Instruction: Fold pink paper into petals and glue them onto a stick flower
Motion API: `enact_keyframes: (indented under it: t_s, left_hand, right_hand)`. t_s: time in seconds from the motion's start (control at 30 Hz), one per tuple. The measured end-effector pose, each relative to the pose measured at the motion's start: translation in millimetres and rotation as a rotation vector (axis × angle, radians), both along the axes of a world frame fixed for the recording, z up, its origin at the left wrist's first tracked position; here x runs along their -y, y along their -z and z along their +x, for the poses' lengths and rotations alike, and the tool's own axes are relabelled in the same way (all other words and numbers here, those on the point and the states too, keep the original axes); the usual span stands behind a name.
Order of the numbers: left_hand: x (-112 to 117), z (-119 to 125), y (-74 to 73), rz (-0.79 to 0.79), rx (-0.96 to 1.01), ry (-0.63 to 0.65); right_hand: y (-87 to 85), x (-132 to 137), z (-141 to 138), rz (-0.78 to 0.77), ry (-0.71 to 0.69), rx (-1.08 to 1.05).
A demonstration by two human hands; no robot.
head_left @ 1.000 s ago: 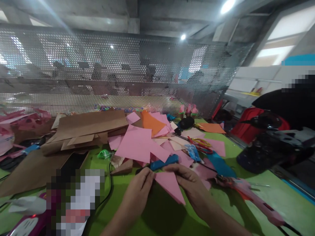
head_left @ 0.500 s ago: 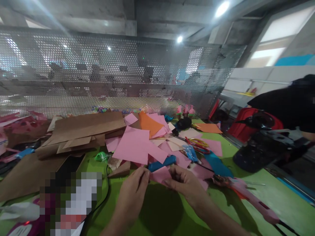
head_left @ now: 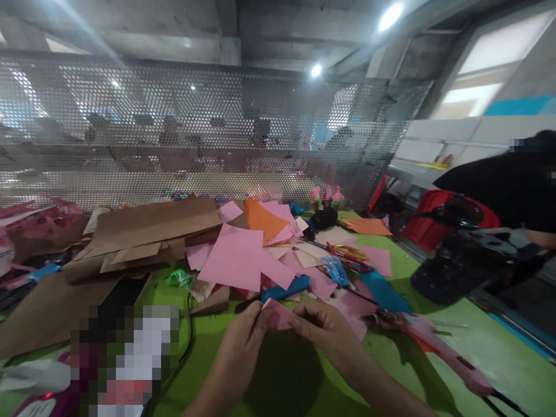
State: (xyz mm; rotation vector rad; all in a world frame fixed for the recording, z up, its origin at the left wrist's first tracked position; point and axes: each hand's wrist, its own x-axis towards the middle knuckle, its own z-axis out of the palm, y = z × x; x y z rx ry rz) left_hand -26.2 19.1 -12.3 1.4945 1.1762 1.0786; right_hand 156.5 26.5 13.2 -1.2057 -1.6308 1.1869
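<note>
My left hand (head_left: 247, 341) and my right hand (head_left: 324, 327) meet low in the middle, both pinched on a small pink paper piece (head_left: 278, 315) held just above the green table (head_left: 456, 347). The paper is folded or rolled small between the fingertips. Right behind my hands lies a blue-handled tool (head_left: 284, 288) on loose pink sheets (head_left: 237, 258).
Brown cardboard (head_left: 152, 223) is piled at the back left, with orange paper (head_left: 263, 220) and scissors (head_left: 350, 255) beyond. A pink glue gun (head_left: 438, 350) lies at the right. Another person in black (head_left: 508, 185) sits at the far right. A perforated metal screen (head_left: 195, 127) backs the table.
The pink piece was a wide triangle spread between my hands; now it is gathered into a small piece, and my hands have drawn closer together.
</note>
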Motion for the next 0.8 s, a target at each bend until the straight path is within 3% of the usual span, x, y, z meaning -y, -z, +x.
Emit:
enact_keyframes:
  t_s: [0.2, 0.33, 0.5, 0.7, 0.8]
  left_hand:
    - [1.0, 3.9, -3.5, -0.040, 0.098, 0.009]
    - [-0.6, 1.2, -4.9, -0.094, 0.131, -0.055]
    - [-4.3, -2.7, 0.0, -0.085, 0.105, -0.122]
    - [-2.3, -1.1, -3.7, -0.050, 0.051, -0.078]
    - [-1.4, -0.2, -6.1, -0.134, 0.126, -0.059]
  right_hand:
    - [2.6, -0.7, -0.8, 0.006, 0.020, -0.011]
    - [-1.6, 1.0, 1.3, -0.044, 0.060, -0.116]
    - [-4.2, 2.6, 6.0, 0.000, 0.061, -0.130]
    - [0.9, 0.2, 3.3, -0.002, 0.000, -0.061]
    - [1.5, -1.5, 2.6, 0.017, 0.010, -0.054]
